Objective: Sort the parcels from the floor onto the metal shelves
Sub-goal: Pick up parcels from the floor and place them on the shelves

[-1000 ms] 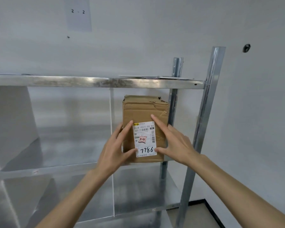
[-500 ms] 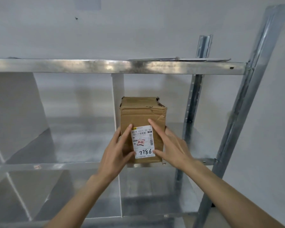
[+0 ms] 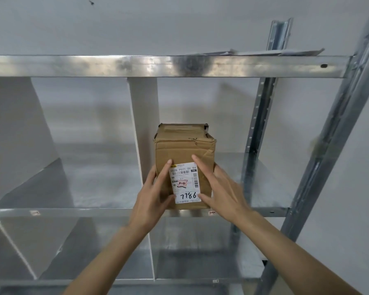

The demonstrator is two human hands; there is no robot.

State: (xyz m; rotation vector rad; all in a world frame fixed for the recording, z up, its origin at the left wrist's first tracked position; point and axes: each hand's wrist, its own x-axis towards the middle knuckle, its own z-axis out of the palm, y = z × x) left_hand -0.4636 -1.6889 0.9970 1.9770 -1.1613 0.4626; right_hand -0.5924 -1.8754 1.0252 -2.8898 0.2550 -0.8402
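Brown cardboard parcel with white label (image 3: 184, 165) at front edge of metal shelf (image 3: 94, 211); left hand (image 3: 152, 194), right hand (image 3: 219, 188) hold its sides, fingers straight. Push square, clear of edge.

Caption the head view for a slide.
Both hands, left hand and right hand, steady an upright cardboard parcel labelled 7786 on the metal shelf.
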